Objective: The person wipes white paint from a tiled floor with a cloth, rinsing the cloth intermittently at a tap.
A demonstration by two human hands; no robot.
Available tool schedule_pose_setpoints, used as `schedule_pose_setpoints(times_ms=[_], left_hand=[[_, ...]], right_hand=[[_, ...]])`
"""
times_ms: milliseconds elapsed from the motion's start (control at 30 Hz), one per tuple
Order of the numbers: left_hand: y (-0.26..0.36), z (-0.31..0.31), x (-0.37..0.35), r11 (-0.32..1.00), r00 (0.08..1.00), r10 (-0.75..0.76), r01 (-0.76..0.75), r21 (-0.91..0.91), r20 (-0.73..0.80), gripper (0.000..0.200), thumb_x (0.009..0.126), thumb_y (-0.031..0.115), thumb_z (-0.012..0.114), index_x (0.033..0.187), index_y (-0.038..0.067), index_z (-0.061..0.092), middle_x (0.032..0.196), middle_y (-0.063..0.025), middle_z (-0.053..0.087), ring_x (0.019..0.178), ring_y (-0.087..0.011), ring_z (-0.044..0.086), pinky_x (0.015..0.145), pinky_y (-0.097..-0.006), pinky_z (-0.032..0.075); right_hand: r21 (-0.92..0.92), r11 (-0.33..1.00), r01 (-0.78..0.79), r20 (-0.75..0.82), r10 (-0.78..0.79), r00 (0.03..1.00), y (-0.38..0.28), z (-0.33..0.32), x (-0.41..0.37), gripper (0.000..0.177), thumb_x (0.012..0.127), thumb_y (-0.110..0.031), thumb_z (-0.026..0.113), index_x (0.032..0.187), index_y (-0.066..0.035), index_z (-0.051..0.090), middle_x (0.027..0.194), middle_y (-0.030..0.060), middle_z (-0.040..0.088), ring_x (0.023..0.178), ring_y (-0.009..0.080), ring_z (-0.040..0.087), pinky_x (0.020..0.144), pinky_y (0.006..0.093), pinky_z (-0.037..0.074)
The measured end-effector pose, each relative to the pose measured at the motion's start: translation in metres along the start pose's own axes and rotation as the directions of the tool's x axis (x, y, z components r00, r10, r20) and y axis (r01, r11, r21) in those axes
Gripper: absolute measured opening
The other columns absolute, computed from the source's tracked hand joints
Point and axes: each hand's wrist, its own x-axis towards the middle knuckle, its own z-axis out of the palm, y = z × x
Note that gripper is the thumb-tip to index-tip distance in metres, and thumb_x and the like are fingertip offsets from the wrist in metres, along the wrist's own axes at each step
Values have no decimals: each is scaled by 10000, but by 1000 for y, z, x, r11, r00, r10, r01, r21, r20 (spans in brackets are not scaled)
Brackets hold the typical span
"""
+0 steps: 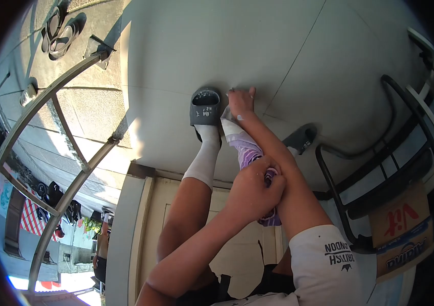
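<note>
My left hand (257, 188) is closed around a bunched purple-and-white cloth (242, 143). A patterned part pokes out of the fist, and the pale end reaches up beside my right wrist. My right hand (241, 102) is low over the grey floor, with thumb and a finger apart and nothing visible between them; some fingers are hidden. To its left is a dark slipper (205, 108) on a foot in a white sock (202, 160). The other slipper (301, 137) lies beyond my right forearm, which partly hides that foot.
A curved metal railing (66, 206) runs along the left. Sandals (64, 35) lie on sunlit paving outside. On the right are a black metal frame (329, 188) and a cardboard box (403, 229). A pale door (171, 199) is behind my legs. A person (102, 245) shows far off at lower left.
</note>
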Motion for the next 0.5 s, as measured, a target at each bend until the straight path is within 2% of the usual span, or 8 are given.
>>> schedule_pose_setpoints(times_ms=[100, 133, 167, 233, 267, 300, 367, 500], left_hand=[[-16, -16, -7, 996, 996, 8, -16, 92, 91, 228, 865, 99, 570, 1064, 14, 640, 892, -20, 636, 774, -72, 573, 726, -263, 477], [-21, -18, -9, 992, 976, 0, 28, -124, 218, 244, 861, 111, 566, 1078, 20, 630, 900, -8, 620, 798, -67, 567, 748, -257, 470], [-26, -18, -13, 941, 942, 23, 92, -324, 336, 262, 857, 123, 563, 1093, 26, 621, 908, 3, 604, 823, -62, 562, 770, -251, 463], [-43, -10, -24, 931, 910, 63, 95, -352, 410, 321, 859, 148, 554, 1152, 26, 608, 937, 10, 576, 871, -47, 543, 809, -235, 443], [-51, 0, -35, 940, 835, 68, 129, -315, 545, 325, 870, 165, 547, 1158, 30, 613, 964, 5, 586, 902, -65, 551, 841, -245, 444], [-59, 13, -44, 949, 740, 73, 154, -274, 669, 329, 881, 183, 540, 1164, 34, 619, 991, 0, 596, 932, -82, 560, 872, -254, 444], [-78, 44, -69, 999, 680, 31, 2, -45, 732, 334, 895, 191, 551, 1186, 48, 628, 1069, -39, 631, 1014, -158, 598, 939, -302, 458], [-106, 91, -133, 959, 783, 77, -228, 170, 617, 352, 917, 227, 575, 1221, 58, 630, 1186, -108, 658, 1144, -254, 614, 1005, -362, 459]], right_hand=[[335, 931, -146, 49, 138, 989, -23, -11, -68, 128, 910, -153, 619, 996, -98, 696, 945, 109, 727, 902, 269, 705, 905, 487, 439], [334, 932, -141, 44, 134, 990, -21, -13, -89, 128, 910, -153, 619, 996, -98, 696, 945, 109, 727, 902, 269, 705, 905, 487, 439], [551, 827, -113, -37, 159, 987, -18, -11, -109, 152, 902, -164, 648, 1015, -70, 687, 943, 131, 721, 889, 294, 704, 839, 460, 475], [769, 639, -1, -171, 207, 963, -11, -36, -147, 201, 917, -182, 667, 1041, -24, 663, 904, 147, 707, 826, 296, 695, 727, 407, 517], [795, 603, 56, -231, 216, 949, -3, -57, -166, 213, 939, -189, 658, 1048, -7, 648, 867, 141, 699, 777, 274, 688, 681, 383, 525], [880, 474, -35, -90, 238, 967, 5, -94, -184, 212, 950, -193, 656, 1056, -9, 641, 861, 103, 684, 768, 213, 659, 711, 351, 516], [954, 287, -84, 25, 206, 978, 24, -156, -215, 206, 968, -184, 649, 1079, -12, 625, 878, 33, 650, 800, 115, 597, 772, 295, 491], [985, 170, 34, -47, 75, 996, 45, -260, -272, 178, 978, -126, 614, 1117, -17, 609, 1033, -14, 613, 934, 85, 557, 845, 269, 455]])
